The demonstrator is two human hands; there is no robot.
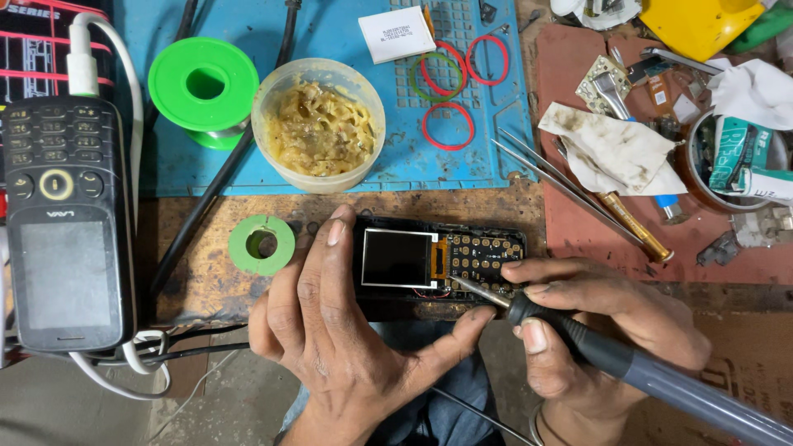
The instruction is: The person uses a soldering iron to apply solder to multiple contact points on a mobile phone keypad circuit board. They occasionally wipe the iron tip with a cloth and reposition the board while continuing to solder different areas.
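My left hand (347, 330) grips an opened black keypad phone (438, 260) at the bench's front edge, thumb under it, fingers on its left end. Its small screen and bare gold keypad contacts face up. My right hand (595, 330) holds a soldering iron (628, 372) with a grey-black handle. The iron's metal tip touches the board just below the screen's orange flex connector.
A whole black keypad phone (66, 223) lies at left with a white cable. A green solder spool (204, 87), a green tape ring (261, 244), a tub of yellowish flux paste (318, 124), rubber bands (448, 124), tweezers (562, 182) and a dirty rag (615, 149) lie behind.
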